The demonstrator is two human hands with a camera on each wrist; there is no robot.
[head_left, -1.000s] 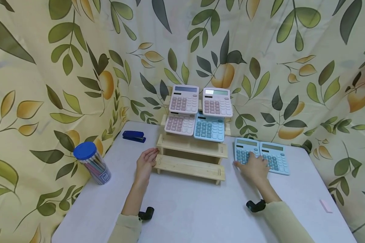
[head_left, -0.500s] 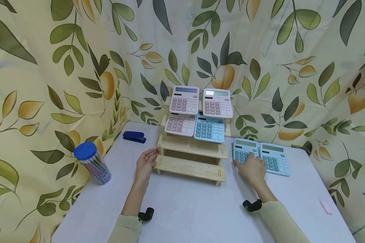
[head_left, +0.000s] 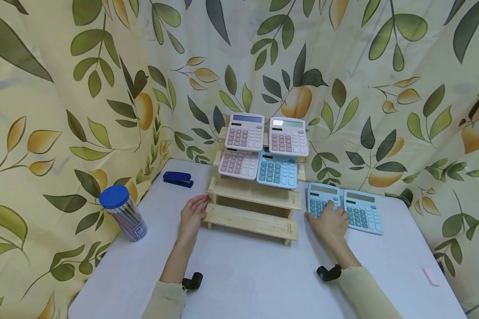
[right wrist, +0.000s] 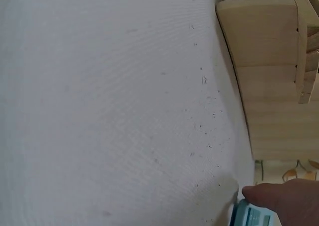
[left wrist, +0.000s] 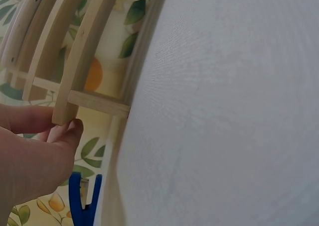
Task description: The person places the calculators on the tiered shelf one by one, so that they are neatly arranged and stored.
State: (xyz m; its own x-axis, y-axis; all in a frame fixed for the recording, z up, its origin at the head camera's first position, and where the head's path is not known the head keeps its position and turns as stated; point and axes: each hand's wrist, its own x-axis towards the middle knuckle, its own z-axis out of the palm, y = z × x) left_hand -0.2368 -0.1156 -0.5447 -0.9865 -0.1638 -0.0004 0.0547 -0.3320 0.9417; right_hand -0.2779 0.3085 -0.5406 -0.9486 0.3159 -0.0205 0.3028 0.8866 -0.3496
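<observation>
My right hand (head_left: 328, 223) curls over the nearer blue calculator (head_left: 321, 200), thumb at its edge; my left hand (head_left: 193, 215), fingers relaxed, braces the wooden stand (head_left: 250, 212) beside it.

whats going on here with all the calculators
A person sits at a white table with a stepped wooden rack that holds three pink calculators and one blue one on its upper steps; the lower steps are bare. The left hand rests against the rack's left end. The right hand lies on the nearer of two blue calculators lying flat on the table to the right of the rack, thumb at its edge. A pencil jar and a blue stapler stand off to the left.
</observation>
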